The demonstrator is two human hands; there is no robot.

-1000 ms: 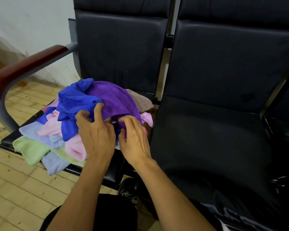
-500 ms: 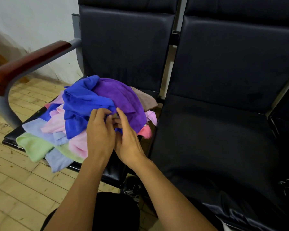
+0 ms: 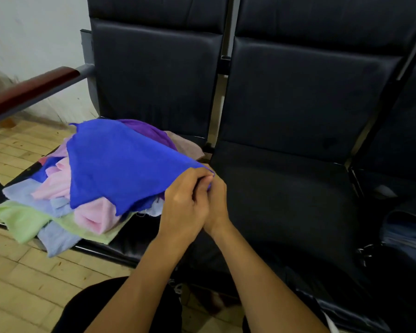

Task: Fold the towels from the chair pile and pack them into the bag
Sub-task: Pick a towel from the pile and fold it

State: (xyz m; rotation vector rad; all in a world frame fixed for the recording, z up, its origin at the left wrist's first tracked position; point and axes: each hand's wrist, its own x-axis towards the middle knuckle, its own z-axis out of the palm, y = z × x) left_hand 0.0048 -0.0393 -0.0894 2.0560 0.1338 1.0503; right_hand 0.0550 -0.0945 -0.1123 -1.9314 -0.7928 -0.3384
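On the left chair seat the towel pile lies heaped, and from it a soft, light blue towel drapes limply, best held by corners, as left hand and right hand pinch one together.

A row of black padded chairs stands against a pale wall on a floor of light wooden tiles. The left chair seat carries a loose pile of towels: a pale green one at the bottom front, light blue ones over it, pink ones above those, with bright blue and purple towels on top. A beige cloth lies at the back of the seat. A reddish-brown wooden armrest runs along the left. The middle chair seat shows bare black padding.
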